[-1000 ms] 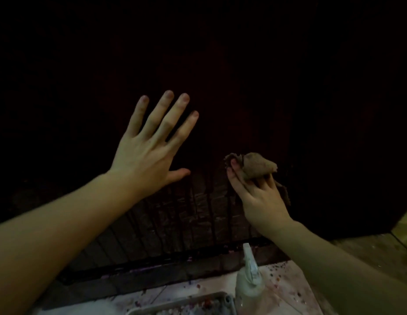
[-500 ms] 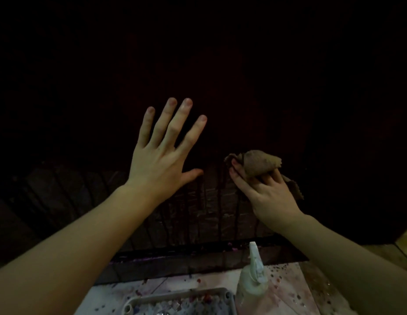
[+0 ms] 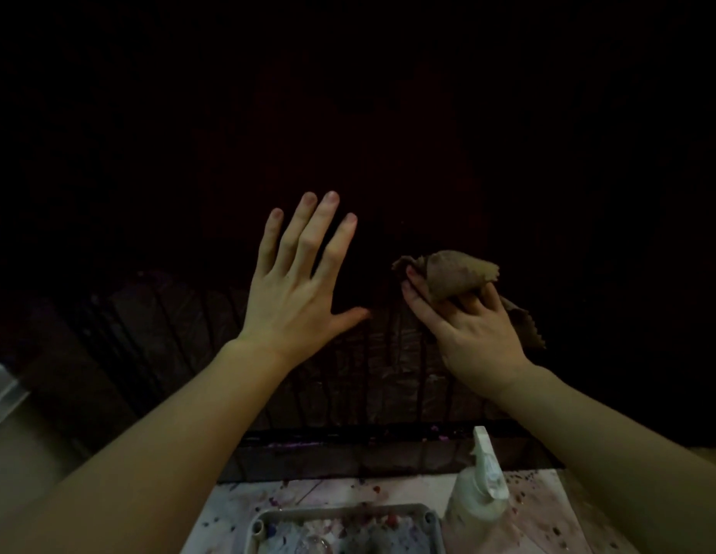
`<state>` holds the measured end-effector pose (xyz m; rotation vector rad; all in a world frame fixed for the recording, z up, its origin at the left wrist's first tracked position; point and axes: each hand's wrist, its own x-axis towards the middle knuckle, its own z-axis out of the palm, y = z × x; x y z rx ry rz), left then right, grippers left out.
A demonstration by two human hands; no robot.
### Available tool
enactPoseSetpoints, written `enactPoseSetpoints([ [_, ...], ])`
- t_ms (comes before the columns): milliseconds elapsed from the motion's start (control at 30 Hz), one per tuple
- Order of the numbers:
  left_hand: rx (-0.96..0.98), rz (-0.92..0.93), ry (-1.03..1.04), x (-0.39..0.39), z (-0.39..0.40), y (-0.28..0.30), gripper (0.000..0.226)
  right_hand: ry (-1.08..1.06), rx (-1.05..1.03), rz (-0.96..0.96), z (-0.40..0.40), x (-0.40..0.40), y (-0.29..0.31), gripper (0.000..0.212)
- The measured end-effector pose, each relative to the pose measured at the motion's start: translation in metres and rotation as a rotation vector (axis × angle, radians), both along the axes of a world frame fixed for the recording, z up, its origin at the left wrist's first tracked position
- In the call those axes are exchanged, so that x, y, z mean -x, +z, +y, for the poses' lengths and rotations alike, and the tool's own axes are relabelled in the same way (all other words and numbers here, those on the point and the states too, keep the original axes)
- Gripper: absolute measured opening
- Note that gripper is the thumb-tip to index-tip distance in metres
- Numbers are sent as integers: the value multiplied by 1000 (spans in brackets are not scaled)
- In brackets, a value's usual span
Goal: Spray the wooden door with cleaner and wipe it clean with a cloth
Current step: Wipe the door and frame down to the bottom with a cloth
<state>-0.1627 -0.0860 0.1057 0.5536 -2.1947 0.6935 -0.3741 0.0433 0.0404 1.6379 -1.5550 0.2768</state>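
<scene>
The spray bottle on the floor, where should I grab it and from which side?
Grip the spray bottle around its narrow neck just under the trigger head, coming from above. It stands upright with the head on top, and the tray crowds its left side.

No legible text or labels anywhere.

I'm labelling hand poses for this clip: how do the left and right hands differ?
The left hand is open with fingers spread and holds nothing; the right hand is closed on a crumpled brown cloth. The left fingers point upward; the right fingers curl into the cloth. Both are raised before the dark wooden door.
</scene>
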Motion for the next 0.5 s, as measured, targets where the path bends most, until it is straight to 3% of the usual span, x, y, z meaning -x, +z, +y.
enactPoseSetpoints([
  [267, 31, 13, 9, -24, -17, -15, 98, 95, 99, -56, -33, -44, 50, 71],
  [500, -29, 61, 104, -54, -28, -21, 105, -2, -152, 44, 5, -9, -20, 81],
])
